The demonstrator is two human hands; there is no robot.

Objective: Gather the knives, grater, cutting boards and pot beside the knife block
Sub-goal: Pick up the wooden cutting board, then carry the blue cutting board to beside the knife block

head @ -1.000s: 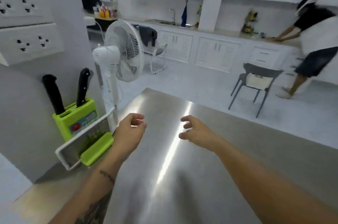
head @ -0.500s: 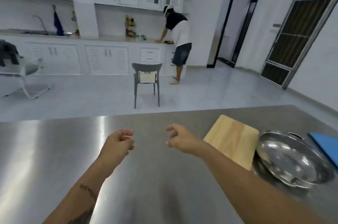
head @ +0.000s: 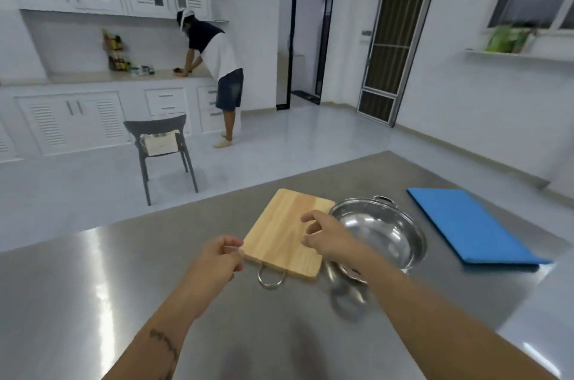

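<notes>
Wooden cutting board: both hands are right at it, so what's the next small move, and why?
Probably close both hands on the wooden cutting board and lift it. The left hand sits at its near-left corner, the right hand hovers open over its right side, and neither grips it yet. It lies flat on the steel table, close against the pot, so lift clear before carrying.

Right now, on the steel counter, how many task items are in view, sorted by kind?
Cutting boards: 2, the wooden board and the blue board
Pots: 1, the steel pot
Knives: 0 in view
Graters: 0 in view
Total: 3
</notes>
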